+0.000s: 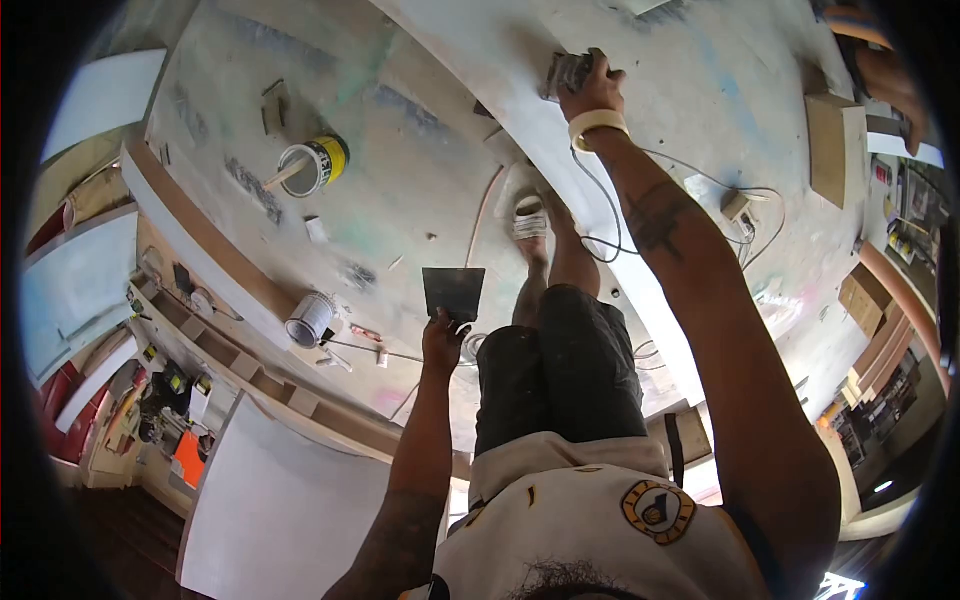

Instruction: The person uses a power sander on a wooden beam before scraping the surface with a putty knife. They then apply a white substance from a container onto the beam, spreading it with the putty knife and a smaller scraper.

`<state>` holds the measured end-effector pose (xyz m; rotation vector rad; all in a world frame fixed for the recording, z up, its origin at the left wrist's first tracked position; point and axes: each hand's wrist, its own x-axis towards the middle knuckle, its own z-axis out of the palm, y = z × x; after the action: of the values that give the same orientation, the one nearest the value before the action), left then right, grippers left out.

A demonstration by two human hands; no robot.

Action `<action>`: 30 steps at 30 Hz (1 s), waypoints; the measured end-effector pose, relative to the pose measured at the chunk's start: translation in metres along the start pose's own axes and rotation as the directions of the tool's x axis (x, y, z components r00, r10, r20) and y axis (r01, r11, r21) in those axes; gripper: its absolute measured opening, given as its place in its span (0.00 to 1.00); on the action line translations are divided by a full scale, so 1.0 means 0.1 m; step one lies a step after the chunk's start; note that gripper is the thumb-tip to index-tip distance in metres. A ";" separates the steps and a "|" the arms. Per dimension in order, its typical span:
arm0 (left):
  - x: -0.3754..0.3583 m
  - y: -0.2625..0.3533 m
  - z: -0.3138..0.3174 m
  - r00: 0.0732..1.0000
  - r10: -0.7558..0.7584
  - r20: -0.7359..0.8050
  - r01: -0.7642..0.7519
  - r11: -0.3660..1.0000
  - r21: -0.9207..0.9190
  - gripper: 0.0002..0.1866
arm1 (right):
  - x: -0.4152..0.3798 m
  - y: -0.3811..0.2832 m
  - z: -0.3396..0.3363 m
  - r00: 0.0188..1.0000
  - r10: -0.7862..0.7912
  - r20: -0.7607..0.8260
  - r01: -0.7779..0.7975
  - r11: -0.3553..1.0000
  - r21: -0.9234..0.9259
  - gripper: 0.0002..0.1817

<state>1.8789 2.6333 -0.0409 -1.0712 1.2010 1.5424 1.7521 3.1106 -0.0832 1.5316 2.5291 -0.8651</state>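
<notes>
High in the head view, my right hand (597, 88) is closed around a dusty grey corded sander (566, 76). The tool sits at the surface of a long white board (648, 305) that runs diagonally across the view. A grey cord (612, 205) hangs in a loop below my right wrist. Lower and nearer my body, my left hand (441, 342) pinches the bottom edge of a flat dark square sheet (453, 292). The sheet is held up in front of my legs, apart from the board.
A yellow-labelled paint can (325, 163) with a wooden stick (283, 173) stands on the paint-stained floor at left. Another can (311, 318) is lower. A power outlet box (737, 207) with cables lies right. Another person's hand (890, 80) shows at top right, near a cardboard-coloured box (828, 150).
</notes>
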 end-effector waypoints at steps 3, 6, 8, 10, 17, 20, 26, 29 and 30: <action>-0.04 0.10 0.14 1.000 0.002 -0.007 -0.002 0.999 -0.041 0.14 | 0.13 -0.16 0.05 0.996 -0.086 0.039 0.087 0.996 -0.027 0.45; -0.02 0.23 0.20 0.999 0.046 0.024 -0.045 0.999 -0.030 0.19 | 0.09 -0.21 0.12 0.975 -0.186 0.122 0.196 0.978 -0.075 0.45; -0.05 0.39 0.33 0.998 0.052 -0.028 -0.053 0.998 -0.031 0.19 | -0.05 -0.10 0.15 0.944 -0.228 0.237 0.246 0.968 -0.050 0.44; -0.08 0.59 0.41 0.998 0.064 -0.028 -0.066 0.997 -0.050 0.18 | -0.32 0.07 0.11 0.908 -0.300 0.293 0.336 0.939 -0.078 0.42; 0.05 1.45 0.68 0.997 0.073 -0.004 -0.073 0.996 0.055 0.16 | -1.39 1.09 -0.26 0.952 -0.009 0.307 0.035 0.996 -0.079 0.42; 0.28 1.90 0.77 0.991 0.130 -0.020 -0.128 0.990 0.054 0.17 | -1.51 1.28 -0.20 0.941 0.326 0.086 -0.325 0.945 -0.027 0.40; 0.47 2.68 1.04 0.974 0.222 -0.053 -0.220 0.975 0.042 0.18 | -0.80 0.72 -0.06 0.814 0.542 -0.210 -0.533 0.840 0.105 0.47; 0.55 2.95 1.05 0.973 0.216 -0.077 -0.218 0.976 -0.020 0.18 | -0.32 0.22 -0.02 0.917 0.361 -0.171 -0.362 0.932 0.024 0.45; 0.57 3.04 1.04 0.972 0.230 -0.040 -0.232 0.972 -0.044 0.19 | -0.16 0.11 0.06 0.939 0.305 -0.162 -0.308 0.951 0.003 0.45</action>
<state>1.5604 2.6990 -0.0118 -1.0206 1.3571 1.7439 1.7678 3.0992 -0.0877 1.9912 2.2933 -0.6935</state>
